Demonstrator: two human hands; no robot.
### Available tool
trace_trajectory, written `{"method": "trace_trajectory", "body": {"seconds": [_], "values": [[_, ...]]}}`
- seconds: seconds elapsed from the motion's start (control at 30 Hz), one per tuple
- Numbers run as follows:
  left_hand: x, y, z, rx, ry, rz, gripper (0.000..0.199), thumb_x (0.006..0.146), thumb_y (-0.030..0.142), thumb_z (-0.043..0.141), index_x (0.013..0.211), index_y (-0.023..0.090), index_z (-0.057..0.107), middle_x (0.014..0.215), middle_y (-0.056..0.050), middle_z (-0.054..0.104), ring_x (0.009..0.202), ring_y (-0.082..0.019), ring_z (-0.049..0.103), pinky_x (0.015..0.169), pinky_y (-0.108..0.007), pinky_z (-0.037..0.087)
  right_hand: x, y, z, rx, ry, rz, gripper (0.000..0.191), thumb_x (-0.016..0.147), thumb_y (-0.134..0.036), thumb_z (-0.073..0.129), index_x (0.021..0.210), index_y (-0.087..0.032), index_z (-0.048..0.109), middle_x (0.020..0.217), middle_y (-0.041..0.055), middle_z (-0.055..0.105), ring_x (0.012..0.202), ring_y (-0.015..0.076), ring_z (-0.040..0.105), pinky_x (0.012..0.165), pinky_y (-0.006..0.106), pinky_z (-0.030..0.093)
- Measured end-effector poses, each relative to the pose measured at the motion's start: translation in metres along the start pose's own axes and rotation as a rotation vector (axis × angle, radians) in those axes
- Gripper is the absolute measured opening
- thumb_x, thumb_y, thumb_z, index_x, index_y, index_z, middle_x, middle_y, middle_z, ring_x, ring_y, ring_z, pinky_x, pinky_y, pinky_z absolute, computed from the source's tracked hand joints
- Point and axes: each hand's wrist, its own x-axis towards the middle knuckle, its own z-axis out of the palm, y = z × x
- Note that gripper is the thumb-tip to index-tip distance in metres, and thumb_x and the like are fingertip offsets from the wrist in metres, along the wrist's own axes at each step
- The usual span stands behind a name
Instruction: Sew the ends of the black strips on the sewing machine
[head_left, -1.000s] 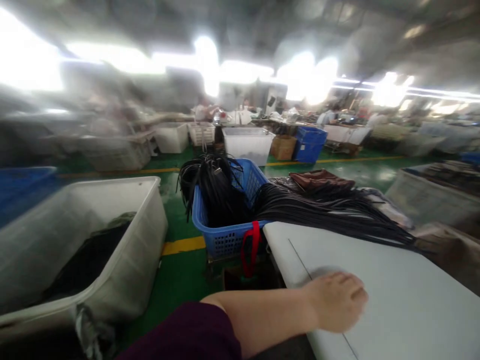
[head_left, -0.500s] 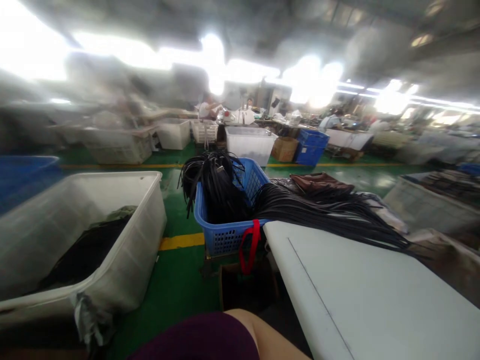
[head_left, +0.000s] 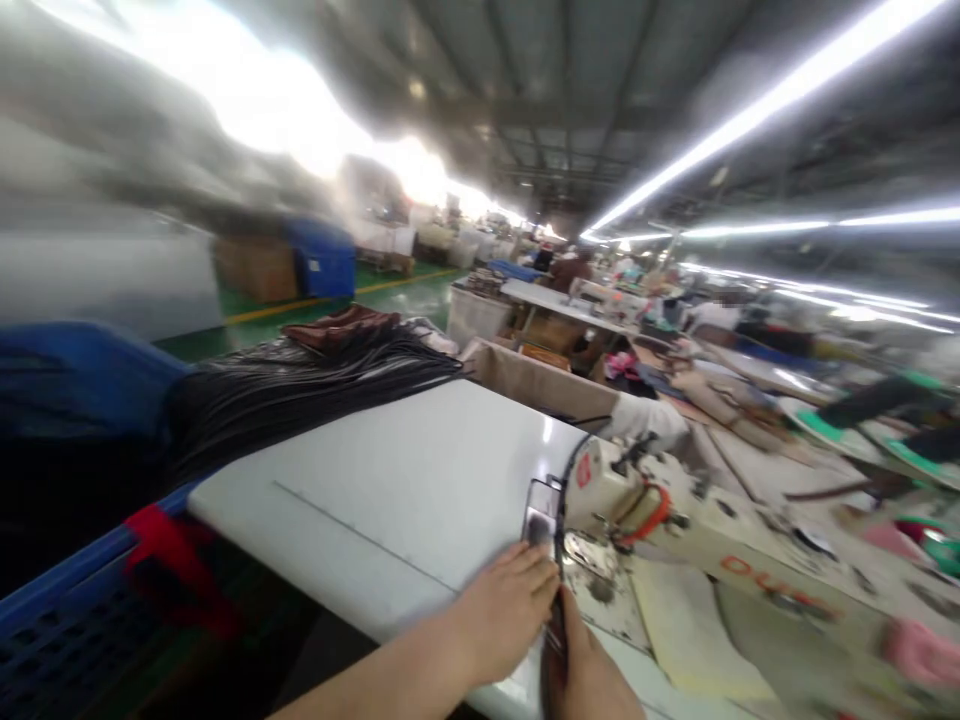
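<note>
At the near edge of the white sewing table (head_left: 352, 490), my left hand (head_left: 506, 615) lies with its fingers together and bent over a black strap (head_left: 553, 640). My right hand (head_left: 592, 665) grips the same strap from the other side, lower down. The strap runs up past the needle end of a sewing machine (head_left: 600, 490), where a dark band curves around the machine head. Just beyond my left fingertips is a shiny metal guide (head_left: 538, 520). My left thumb is hidden, and blur hides the finer detail of the strap.
Many black strips (head_left: 337, 390) lie heaped beyond the table's left end. A blue basket (head_left: 75, 600) with a red band (head_left: 169, 555) stands at lower left. Yellowish sheet material (head_left: 690, 625) lies beside the machine. Behind are a pale bin (head_left: 540, 380) and other workstations.
The view has swung to the right, from the bins and blue basket to the sewing machine. Both my hands have come into view at the black strap.
</note>
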Motion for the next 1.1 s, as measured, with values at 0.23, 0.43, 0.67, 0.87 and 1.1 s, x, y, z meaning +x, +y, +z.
{"method": "trace_trajectory", "body": {"seconds": [0.23, 0.43, 0.67, 0.87, 1.1], "values": [[-0.005, 0.003, 0.012, 0.006, -0.032, 0.005, 0.043, 0.107, 0.031, 0.04, 0.144, 0.014, 0.056, 0.153, -0.008, 0.055, 0.145, -0.022, 0.048, 0.123, -0.037, 0.033, -0.001, 0.0, -0.001, 0.017, -0.126, 0.082, 0.052, 0.095, -0.011, 0.043, 0.147, -0.014, 0.052, 0.115, 0.0137, 0.077, 0.099, 0.0244, 0.076, 0.084, 0.032, 0.057], [-0.006, 0.003, 0.013, 0.004, -0.035, -0.01, 0.044, 0.106, 0.029, 0.04, 0.146, 0.017, 0.054, 0.154, -0.009, 0.054, 0.144, -0.022, 0.049, 0.123, -0.04, 0.035, -0.006, 0.001, 0.001, 0.02, -0.097, 0.06, 0.055, 0.095, -0.01, 0.046, 0.15, -0.015, 0.048, 0.113, 0.0113, 0.077, 0.096, 0.0233, 0.076, 0.082, 0.03, 0.056], [-0.007, 0.004, 0.01, 0.044, -0.039, 0.01, 0.043, 0.107, 0.028, 0.04, 0.145, 0.013, 0.054, 0.154, -0.01, 0.053, 0.145, -0.022, 0.048, 0.124, -0.038, 0.033, -0.006, -0.001, -0.004, -0.019, -0.124, 0.071, 0.056, 0.094, -0.01, 0.049, 0.15, -0.013, 0.048, 0.112, 0.0128, 0.077, 0.095, 0.024, 0.075, 0.081, 0.03, 0.056], [-0.008, 0.003, 0.01, 0.085, -0.045, 0.037, 0.043, 0.107, 0.027, 0.039, 0.145, 0.015, 0.055, 0.155, -0.01, 0.053, 0.144, -0.022, 0.049, 0.124, -0.038, 0.033, -0.01, 0.005, 0.0, 0.022, -0.081, 0.036, 0.057, 0.091, -0.009, 0.05, 0.148, -0.012, 0.049, 0.112, 0.0126, 0.076, 0.095, 0.0241, 0.075, 0.084, 0.032, 0.058], [-0.006, 0.004, 0.012, 0.094, -0.03, 0.027, 0.041, 0.106, 0.023, 0.042, 0.145, 0.015, 0.054, 0.154, -0.007, 0.054, 0.144, -0.022, 0.049, 0.123, -0.038, 0.034, -0.015, 0.019, 0.009, 0.198, 0.062, 0.012, 0.04, 0.1, -0.021, 0.046, 0.138, -0.016, 0.058, 0.114, 0.0114, 0.078, 0.096, 0.0226, 0.076, 0.083, 0.031, 0.059]]}}
